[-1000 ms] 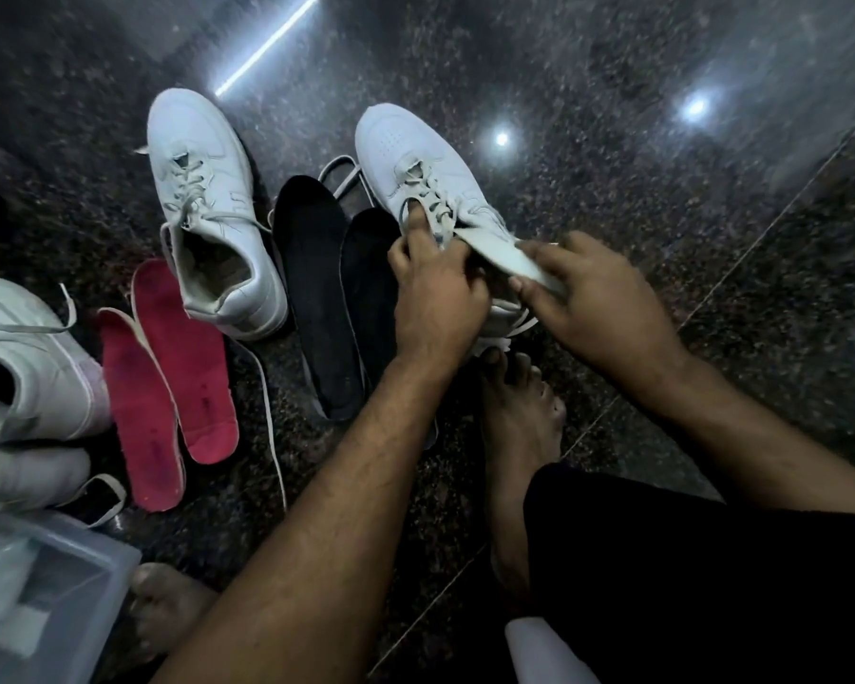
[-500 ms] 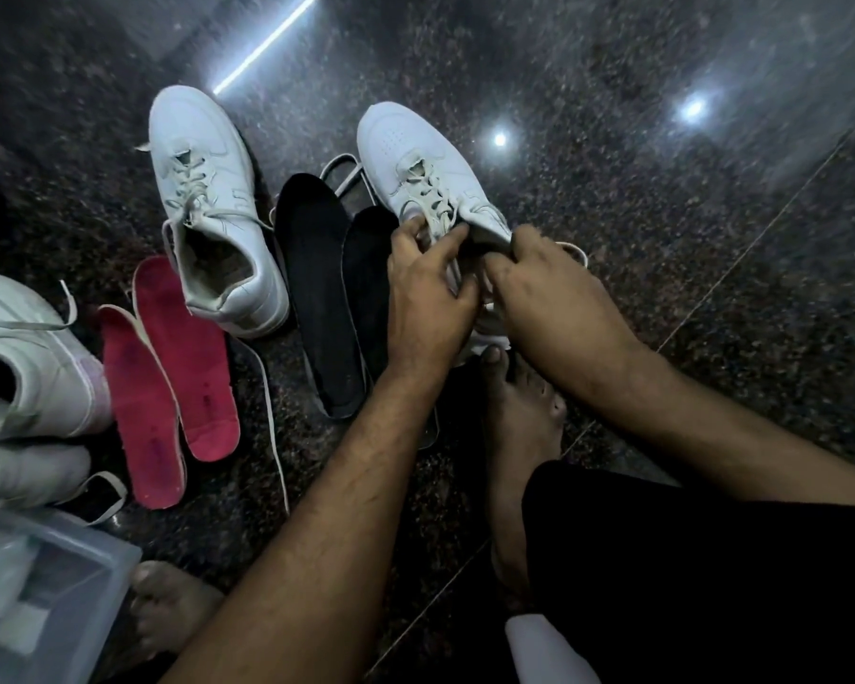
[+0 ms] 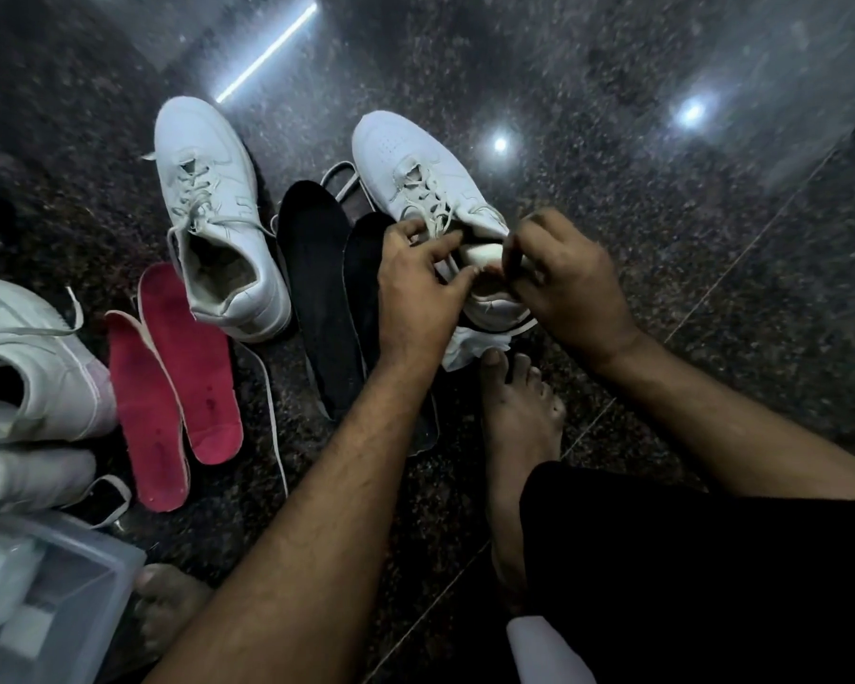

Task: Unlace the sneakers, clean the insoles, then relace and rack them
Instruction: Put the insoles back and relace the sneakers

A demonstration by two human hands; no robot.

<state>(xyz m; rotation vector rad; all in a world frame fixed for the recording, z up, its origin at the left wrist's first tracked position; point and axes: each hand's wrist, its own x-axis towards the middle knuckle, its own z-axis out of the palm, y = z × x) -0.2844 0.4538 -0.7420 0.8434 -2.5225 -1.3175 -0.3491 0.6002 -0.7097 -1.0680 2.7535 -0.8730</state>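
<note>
Both hands at the opening of the right white sneaker [image 3: 415, 175] on dark granite floor [image 3: 613, 165], left hand [image 3: 415, 293] pinching its lace, right hand [image 3: 568, 283] gripping the white insole [image 3: 482, 253], black insoles [image 3: 317, 288] just beside, crumpled wipe [image 3: 470, 345] under the heel, red insoles [image 3: 179, 382] and second sneaker [image 3: 218, 214] left.

Dark speckled stone floor [image 3: 613, 140]. Both hands at the opening of a white sneaker [image 3: 415, 175], toe pointing away. Left hand [image 3: 418, 293] has curled fingers at the laces and tongue; right hand [image 3: 568, 283] pinches a pale insole [image 3: 482, 251] at the shoe's mouth. White cloth [image 3: 470, 348] bunched under the heel, touching a bare foot [image 3: 519, 417]. Two black insoles [image 3: 317, 288] lie just left of this sneaker. Second white sneaker [image 3: 218, 214] further left, beside two red insoles [image 3: 179, 382]. More white shoes [image 3: 30, 367] at the left edge; clear plastic box [image 3: 35, 599] in the lower left corner.
</note>
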